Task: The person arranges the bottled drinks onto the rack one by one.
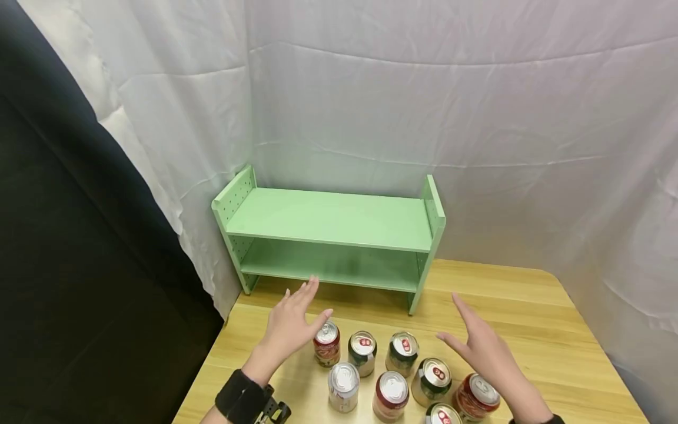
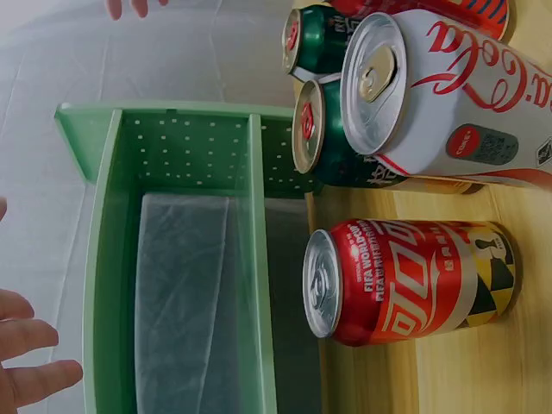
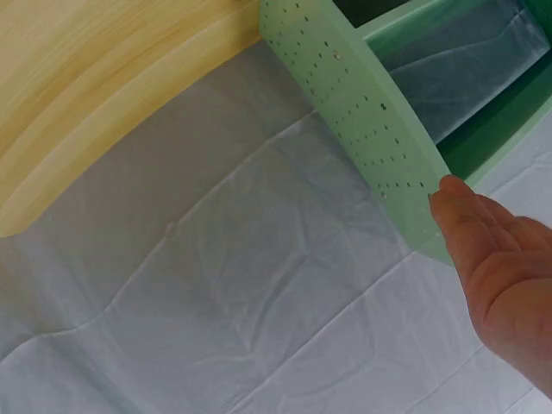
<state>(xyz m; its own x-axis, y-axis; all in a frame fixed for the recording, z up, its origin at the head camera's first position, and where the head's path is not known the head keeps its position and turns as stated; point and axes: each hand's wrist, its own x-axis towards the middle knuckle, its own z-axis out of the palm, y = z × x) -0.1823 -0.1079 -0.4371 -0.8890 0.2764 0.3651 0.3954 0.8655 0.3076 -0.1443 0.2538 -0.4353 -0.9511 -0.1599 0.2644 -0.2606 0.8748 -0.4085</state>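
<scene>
My left hand (image 1: pixel 290 323) is raised above the table with fingers extended and nothing in its grasp, near a red Coca-Cola can (image 1: pixel 326 344). On the right, my right hand (image 1: pixel 484 346) also hovers with thumb and fingers spread, beside a red can (image 1: pixel 477 397). Between the hands stand several upright cans: a white Coca-Cola can (image 1: pixel 344 387), a red-and-pink can (image 1: pixel 391 396), and green-and-gold cans (image 1: pixel 402 353). The left wrist view shows the red can (image 2: pixel 405 280) close by, next to the white one (image 2: pixel 466 99).
A light green two-tier shelf (image 1: pixel 328 221) stands at the back of the wooden table (image 1: pixel 508 306), its perforated side panels rising above the upper board. Pale curtains (image 1: pixel 450 106) hang behind, and a black cloth (image 1: pixel 79 265) covers the left side.
</scene>
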